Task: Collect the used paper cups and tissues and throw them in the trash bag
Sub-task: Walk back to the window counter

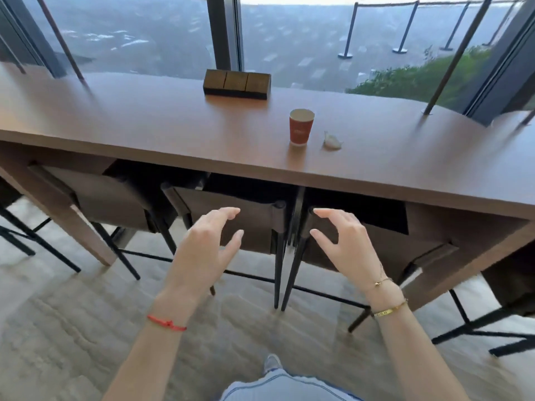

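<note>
Left hand [207, 241] and right hand [341, 241] both hang in the air on the near side of the counter [144, 125], fingers spread and loosely bent, holding nothing, touching nothing. They sit over the stool backs [225, 218] tucked under the counter edge. Task items are well apart from both hands: a red paper cup [301, 127] stands upright on the counter right of centre, and a crumpled tissue [332, 141] lies just beside it on the right, not touching. Risks, as I judge them: the cup is open-topped and its inside is not visible from here, so it may hold leftover liquid; a fast sideways grab or a squeeze on the thin wall could tip it and spill across the wood. The tissue is small and light and could slide or drop off when pinched. The stools between the person and the counter force a reach over them, so a forearm might knock a stool back. No trash bag shows anywhere in view, so carrying both items off to find it could mean a drop. Other container: a dark wooden holder [236, 83] at the far edge by the window [144, 33], three panels on its face, contents cannot be told.
</note>
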Tool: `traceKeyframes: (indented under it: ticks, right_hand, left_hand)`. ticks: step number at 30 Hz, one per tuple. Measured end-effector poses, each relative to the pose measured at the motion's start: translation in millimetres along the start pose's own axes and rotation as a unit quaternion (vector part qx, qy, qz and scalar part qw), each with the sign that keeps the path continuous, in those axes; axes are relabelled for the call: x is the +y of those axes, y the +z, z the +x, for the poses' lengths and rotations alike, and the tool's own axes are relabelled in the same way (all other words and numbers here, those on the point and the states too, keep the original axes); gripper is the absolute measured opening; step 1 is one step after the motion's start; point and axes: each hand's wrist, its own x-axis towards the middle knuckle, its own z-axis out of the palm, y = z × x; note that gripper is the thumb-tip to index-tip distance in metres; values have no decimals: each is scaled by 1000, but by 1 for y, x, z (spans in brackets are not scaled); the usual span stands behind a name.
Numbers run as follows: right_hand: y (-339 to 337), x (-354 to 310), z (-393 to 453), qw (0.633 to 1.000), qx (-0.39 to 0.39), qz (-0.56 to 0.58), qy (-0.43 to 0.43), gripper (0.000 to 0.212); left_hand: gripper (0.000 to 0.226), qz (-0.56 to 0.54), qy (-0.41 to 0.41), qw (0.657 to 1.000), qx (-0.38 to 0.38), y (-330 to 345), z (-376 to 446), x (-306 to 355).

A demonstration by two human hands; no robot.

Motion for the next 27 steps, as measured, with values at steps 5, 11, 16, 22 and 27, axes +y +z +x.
traceKeyframes:
  ticks: [5,11,16,22,27]
  right_hand:
    - [-4,33,90,1000,17,-21,14,37]
    - [5,68,179,996,47,-38,64,39]
    - [15,90,240,990,66,-48,112,41]
    - [28,112,280,984,69,-69,148,41]
    - [34,127,294,982,62,-86,156,33]
  left_hand:
    - [46,2,20,1000,-2,25,102,-8]
    - [52,-8,49,999,-12,63,217,-20]
    - [69,-51,36,997,-52,104,290,-30]
    - [85,-76,55,991,-99,139,341,-33]
    - [86,-117,55,984,-124,156,363,-25]
